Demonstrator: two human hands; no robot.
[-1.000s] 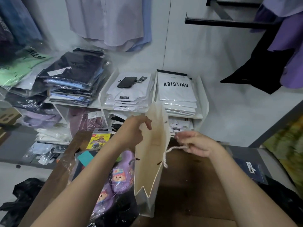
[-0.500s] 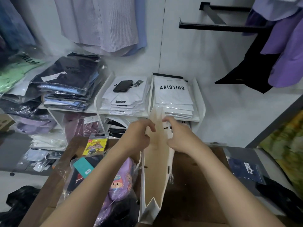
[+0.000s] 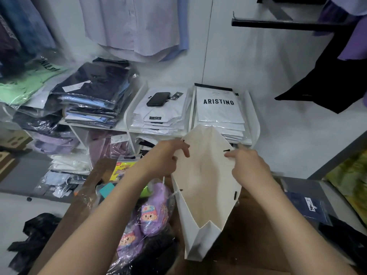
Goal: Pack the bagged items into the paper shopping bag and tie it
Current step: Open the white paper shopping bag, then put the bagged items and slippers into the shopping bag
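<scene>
The bag [image 3: 204,175] hung mouth-open between the two grips, over the brown bench [image 3: 252,243]. The left grip [image 3: 164,157] pinched its left rim, and the right grip [image 3: 248,165] pinched its right rim. Purple bagged items [image 3: 153,213] lay just below the left grip, beside the bag. Beyond both grips, a phone [image 3: 158,98] rested on folded shirts [image 3: 158,116] on a shelf [image 3: 253,116].
</scene>
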